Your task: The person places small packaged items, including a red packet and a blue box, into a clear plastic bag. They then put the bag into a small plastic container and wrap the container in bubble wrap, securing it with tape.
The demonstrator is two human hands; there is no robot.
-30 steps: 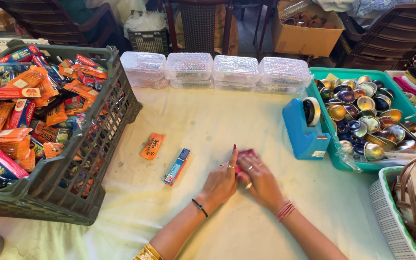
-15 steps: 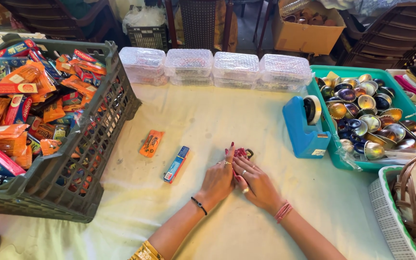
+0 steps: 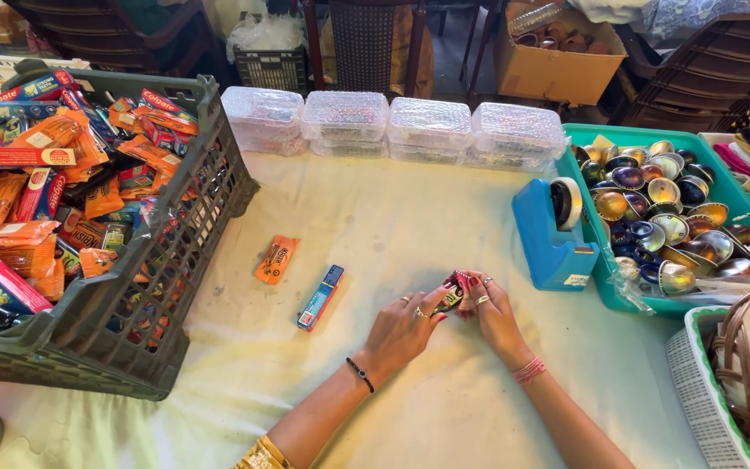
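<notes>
A cream cloth-covered table [image 3: 410, 217] filled the room's middle, dark chairs [image 3: 696, 69] behind it. A grey crate [image 3: 175, 260] of boxes and sachets stood at the left, a teal tray [image 3: 592, 260] of shiny bowls at the right, a blue tape dispenser [image 3: 553, 239] beside it. Both hands pinched 1 small red packet [image 3: 456, 291] between their fingertips: left hand [image 3: 405, 326] from below-left, right hand [image 3: 492, 313] from the right, equally near. A blue carton [image 3: 320, 297] and an orange sachet [image 3: 276, 259] lay leftward, untouched.
</notes>
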